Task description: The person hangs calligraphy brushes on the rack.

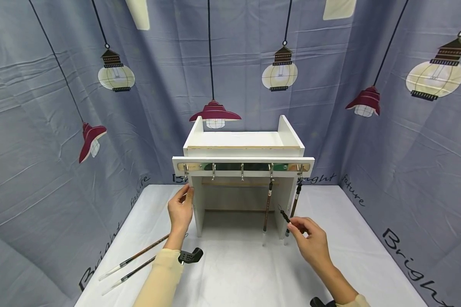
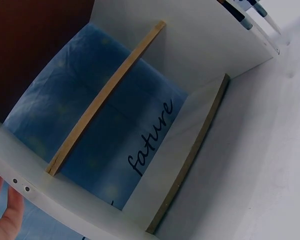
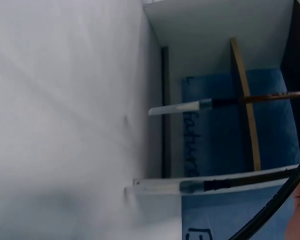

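A white wooden shelf [image 1: 243, 151] stands on the table, with a row of metal hooks [image 1: 242, 170] along its front rail. From the two rightmost hooks hang two writing brushes, an inner brush [image 1: 268, 204] and an outer brush [image 1: 296, 198], tips down. My right hand [image 1: 311, 238] pinches a third writing brush [image 1: 285, 216] near its looped end, just in front of the hanging pair; its dark handle [image 3: 272, 205] crosses the right wrist view's corner. My left hand [image 1: 180, 213] touches the outside of the shelf's left side panel [image 2: 55, 200], fingers loosely bent.
Two more writing brushes, an upper brush [image 1: 138, 254] and a lower brush [image 1: 128, 275], lie on the white tablecloth [image 1: 230, 273] at the left, partly behind my left arm. A blue-grey curtain [image 1: 238, 55] printed with lamps surrounds the table.
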`<state>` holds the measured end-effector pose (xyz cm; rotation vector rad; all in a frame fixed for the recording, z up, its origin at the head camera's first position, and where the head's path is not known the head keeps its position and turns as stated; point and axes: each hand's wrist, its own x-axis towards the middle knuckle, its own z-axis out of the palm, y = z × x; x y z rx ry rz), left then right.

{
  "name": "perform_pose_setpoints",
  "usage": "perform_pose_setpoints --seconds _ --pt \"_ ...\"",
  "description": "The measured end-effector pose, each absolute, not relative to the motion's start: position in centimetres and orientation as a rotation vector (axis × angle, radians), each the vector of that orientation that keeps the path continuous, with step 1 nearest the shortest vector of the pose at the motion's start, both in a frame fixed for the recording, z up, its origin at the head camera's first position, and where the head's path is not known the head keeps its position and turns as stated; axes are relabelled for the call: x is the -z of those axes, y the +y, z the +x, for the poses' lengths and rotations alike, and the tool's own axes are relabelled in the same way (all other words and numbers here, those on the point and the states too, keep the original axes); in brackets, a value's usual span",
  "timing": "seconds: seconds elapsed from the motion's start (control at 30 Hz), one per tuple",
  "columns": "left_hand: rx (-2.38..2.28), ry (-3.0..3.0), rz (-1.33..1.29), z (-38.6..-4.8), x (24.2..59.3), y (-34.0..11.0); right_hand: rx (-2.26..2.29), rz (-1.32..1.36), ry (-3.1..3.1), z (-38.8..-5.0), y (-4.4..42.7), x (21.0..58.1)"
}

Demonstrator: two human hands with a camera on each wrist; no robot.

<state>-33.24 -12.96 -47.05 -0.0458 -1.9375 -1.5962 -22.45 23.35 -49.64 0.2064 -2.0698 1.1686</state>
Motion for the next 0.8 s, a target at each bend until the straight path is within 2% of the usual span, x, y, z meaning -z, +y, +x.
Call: perform_pose_setpoints --seconds 0.3,0.8 --pt "1.602 -1.931 -0.053 -33.2 47.1 -13.0 -1.242 0.164 -2.111 -22.4 22.0 48.6" --pt "1.614 -1.938 -0.056 -33.2 47.1 -13.1 -1.342 0.24 -2.026 -23.2 19.7 47.2"
